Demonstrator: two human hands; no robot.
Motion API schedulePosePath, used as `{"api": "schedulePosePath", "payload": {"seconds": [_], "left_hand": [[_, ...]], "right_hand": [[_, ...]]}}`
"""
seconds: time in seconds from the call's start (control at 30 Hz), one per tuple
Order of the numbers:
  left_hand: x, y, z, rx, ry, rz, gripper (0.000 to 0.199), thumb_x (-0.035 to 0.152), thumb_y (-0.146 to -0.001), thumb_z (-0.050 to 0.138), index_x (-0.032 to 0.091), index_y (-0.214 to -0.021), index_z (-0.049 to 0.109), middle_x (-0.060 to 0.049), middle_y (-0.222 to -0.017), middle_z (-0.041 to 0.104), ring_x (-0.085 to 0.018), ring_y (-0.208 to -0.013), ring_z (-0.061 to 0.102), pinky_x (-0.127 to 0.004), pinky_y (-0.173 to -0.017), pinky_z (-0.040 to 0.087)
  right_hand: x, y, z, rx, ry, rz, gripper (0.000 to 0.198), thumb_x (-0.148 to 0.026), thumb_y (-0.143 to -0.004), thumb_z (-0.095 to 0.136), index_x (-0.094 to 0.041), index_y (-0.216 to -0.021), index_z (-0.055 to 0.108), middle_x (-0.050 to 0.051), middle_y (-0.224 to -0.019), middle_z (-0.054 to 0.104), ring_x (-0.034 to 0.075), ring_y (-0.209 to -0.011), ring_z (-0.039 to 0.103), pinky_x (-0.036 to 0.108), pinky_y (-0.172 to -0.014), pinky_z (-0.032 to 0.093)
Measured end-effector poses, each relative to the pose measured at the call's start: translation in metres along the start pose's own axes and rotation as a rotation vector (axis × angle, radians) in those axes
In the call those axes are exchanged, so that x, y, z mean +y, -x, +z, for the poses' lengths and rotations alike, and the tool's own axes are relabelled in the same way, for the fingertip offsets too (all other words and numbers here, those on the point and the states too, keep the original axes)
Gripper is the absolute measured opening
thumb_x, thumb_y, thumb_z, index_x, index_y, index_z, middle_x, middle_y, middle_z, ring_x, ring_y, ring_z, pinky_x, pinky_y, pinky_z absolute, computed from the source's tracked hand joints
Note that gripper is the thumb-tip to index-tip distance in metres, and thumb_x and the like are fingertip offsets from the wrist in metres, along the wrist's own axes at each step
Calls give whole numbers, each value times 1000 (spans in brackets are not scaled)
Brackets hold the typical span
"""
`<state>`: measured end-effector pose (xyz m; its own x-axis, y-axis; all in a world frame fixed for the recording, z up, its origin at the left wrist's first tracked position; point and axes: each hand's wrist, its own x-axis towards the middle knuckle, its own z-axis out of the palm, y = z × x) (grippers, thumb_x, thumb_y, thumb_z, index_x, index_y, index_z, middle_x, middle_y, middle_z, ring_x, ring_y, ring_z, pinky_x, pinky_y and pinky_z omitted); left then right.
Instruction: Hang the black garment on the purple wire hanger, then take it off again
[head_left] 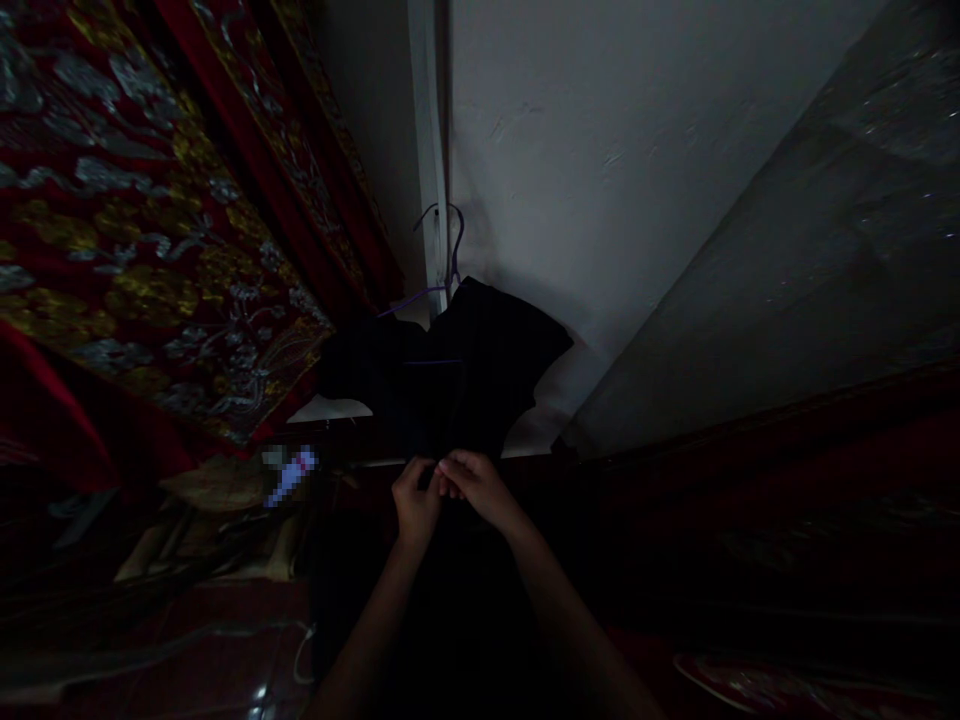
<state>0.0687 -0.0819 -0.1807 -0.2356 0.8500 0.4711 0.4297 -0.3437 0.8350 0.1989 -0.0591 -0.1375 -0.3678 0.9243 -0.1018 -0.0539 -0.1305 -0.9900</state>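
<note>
A black shirt point(495, 350) hangs on a thin purple hanger point(457, 240), which is hooked at a narrow pale upright strip on the wall. My left hand point(417, 498) is at the front of the shirt, its fingers pinched on the dark cloth. Right beside it, my right hand point(474, 483) is closed too, thumb and fingertips pressed together on the same cloth. The fingertips of both hands nearly meet. Any small fastening between them is too dark to make out.
Red cloth with gold and silver embroidery point(150, 230) hangs at the left. A pale wall point(600, 150) rises behind the shirt. Bundled tan things point(217, 520) lie at lower left above a red tiled floor point(202, 630), where a pale cord point(187, 640) runs.
</note>
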Motion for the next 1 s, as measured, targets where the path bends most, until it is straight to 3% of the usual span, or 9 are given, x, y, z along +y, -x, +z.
{"api": "schedulePosePath", "payload": {"seconds": [0.27,0.37,0.47,0.5,0.6,0.67,0.73,0.87,1.0], "left_hand": [[-1,2,-8,-27,5,24,17,24,-88,63,19,-73,68,-1,-69,65,-16,-66,62,-25,-65,46],[-8,3,-8,-57,9,26,14,23,-87,65,19,-74,69,-1,-71,67,-16,-67,64,-25,-66,47],[-14,9,-10,-46,9,18,15,26,-86,69,19,-74,69,-1,-72,69,-16,-68,66,-25,-66,49],[-14,10,-11,-32,5,13,16,28,-86,69,18,-73,69,-1,-72,69,-16,-67,65,-25,-65,49],[-12,14,-14,-1,-11,0,17,29,-87,71,18,-75,69,-2,-72,68,-16,-68,65,-25,-65,49],[-8,13,-15,-1,-11,-2,14,29,-88,69,18,-80,71,-3,-77,69,-17,-72,66,-26,-69,51],[-5,12,-15,-30,2,0,14,28,-92,65,18,-89,74,-5,-84,71,-18,-79,68,-28,-74,53],[-1,13,-13,-91,24,5,18,27,-95,59,17,-98,74,-7,-88,71,-19,-82,68,-29,-75,54],[-2,14,-12,-103,25,16,19,26,-95,58,17,-98,75,-6,-86,70,-18,-80,68,-28,-74,55]], "right_hand": [[-16,-5,-1,-137,-46,148,48,-62,-74,70,-17,-65,59,-1,-44,56,8,-39,45,20,-41,28],[-44,-11,-5,29,-184,74,46,-62,-72,70,-18,-68,57,-4,-41,52,7,-34,40,20,-36,23],[-96,-23,-20,237,-230,-134,41,-58,-75,67,-19,-70,57,-5,-43,54,7,-33,40,19,-34,21],[-113,-27,-26,228,-167,-174,38,-55,-78,66,-19,-70,57,-4,-44,55,7,-33,41,19,-34,22],[-137,-34,-38,-34,120,-148,37,-49,-81,66,-17,-66,60,-1,-48,60,7,-35,45,19,-37,29],[-122,-32,-36,-191,294,-27,39,-49,-85,64,-16,-64,62,0,-49,62,7,-36,46,20,-39,32],[-86,-26,-28,-224,419,88,39,-48,-88,62,-16,-66,64,1,-51,63,9,-38,48,21,-41,33],[-14,-13,-10,44,491,-11,30,-40,-90,64,-19,-69,56,2,-62,68,14,-57,62,23,-55,42],[12,-7,-7,112,438,-48,32,-43,-93,58,-21,-70,52,1,-62,65,15,-60,62,25,-58,42]]}}
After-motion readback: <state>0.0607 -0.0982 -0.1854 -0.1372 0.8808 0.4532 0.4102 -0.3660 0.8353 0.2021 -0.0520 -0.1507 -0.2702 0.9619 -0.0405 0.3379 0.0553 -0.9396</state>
